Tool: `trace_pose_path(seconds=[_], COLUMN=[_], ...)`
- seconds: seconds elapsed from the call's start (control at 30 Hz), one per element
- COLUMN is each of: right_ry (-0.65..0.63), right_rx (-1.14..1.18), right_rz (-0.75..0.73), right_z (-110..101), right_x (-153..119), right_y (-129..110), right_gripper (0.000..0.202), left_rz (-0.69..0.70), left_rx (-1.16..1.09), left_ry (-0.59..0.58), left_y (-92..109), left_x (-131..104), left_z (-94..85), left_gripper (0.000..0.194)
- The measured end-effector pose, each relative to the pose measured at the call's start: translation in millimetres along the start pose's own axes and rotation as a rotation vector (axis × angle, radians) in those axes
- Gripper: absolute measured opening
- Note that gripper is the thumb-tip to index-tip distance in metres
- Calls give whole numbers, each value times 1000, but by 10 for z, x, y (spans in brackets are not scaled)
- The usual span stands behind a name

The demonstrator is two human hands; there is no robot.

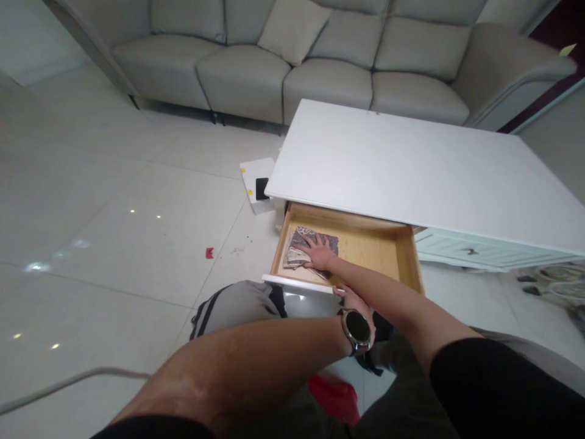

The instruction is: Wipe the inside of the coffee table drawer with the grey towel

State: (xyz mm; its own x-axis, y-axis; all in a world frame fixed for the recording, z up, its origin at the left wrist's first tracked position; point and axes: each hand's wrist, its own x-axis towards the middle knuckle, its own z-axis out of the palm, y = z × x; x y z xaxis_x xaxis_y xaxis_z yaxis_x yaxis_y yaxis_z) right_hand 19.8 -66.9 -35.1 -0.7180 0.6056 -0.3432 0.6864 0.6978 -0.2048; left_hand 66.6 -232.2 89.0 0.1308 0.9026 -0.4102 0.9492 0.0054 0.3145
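Nearest: left hand [357, 303], dark-faced watch [356, 326] at its wrist, by the near front edge of the drawer [372, 250]. Fingertips rest at the white front panel [301, 283]; right forearm crosses over and covers part of this hand, so cannot tell whether it grips or only steadies.

Just beyond: right hand [321, 254] laid palm down, fingers spread wide, on a folded cloth [295, 258]. Nothing visibly pinched; contact looks like pressing or smoothing.

Cloth lies inside the pulled-out drawer, on its floor, at the left end near the left wall. Handling, by judgement: light, soft, limp, not fragile; fabric looks matte, so probably little slip under the fingers. Loose layers may shift or unfold if only the top one is caught. Best hold likely the folded stack from beneath, or a pinch through all layers at its left edge.

Look of it: greyish purple-brown with a pale curling pattern at the far left corner; cream, striped-looking folds on the near left; edges uneven. Finer weave too blurred to read.

Drawer: pale bare wood inside, probably stiff, sliding on its runners; front panel the natural place to hold.

Farther: white tabletop [411, 177] above the drawer; white box [252, 188] on the floor to its left; grey sofa [247, 70] farthest.
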Motion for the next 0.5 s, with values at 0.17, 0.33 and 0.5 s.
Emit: trace_pose_path(seconds=[0.17, 0.33, 0.5], right_ry=[-5, -132, -191], right_rx=[-60, -181, -154], right_rz=[181, 353, 400], right_z=[-46, -133, -207], right_x=[-304, -824, -1178], right_y=[705, 1473, 1938], right_gripper=[86, 83, 85], left_rz=[74, -17, -8], left_rx=[303, 204, 148], left_ry=[-85, -32, -5], left_y=[40, 32, 41], left_x=[19, 50, 100], left_z=[-132, -31, 43], left_gripper=[57, 58, 52])
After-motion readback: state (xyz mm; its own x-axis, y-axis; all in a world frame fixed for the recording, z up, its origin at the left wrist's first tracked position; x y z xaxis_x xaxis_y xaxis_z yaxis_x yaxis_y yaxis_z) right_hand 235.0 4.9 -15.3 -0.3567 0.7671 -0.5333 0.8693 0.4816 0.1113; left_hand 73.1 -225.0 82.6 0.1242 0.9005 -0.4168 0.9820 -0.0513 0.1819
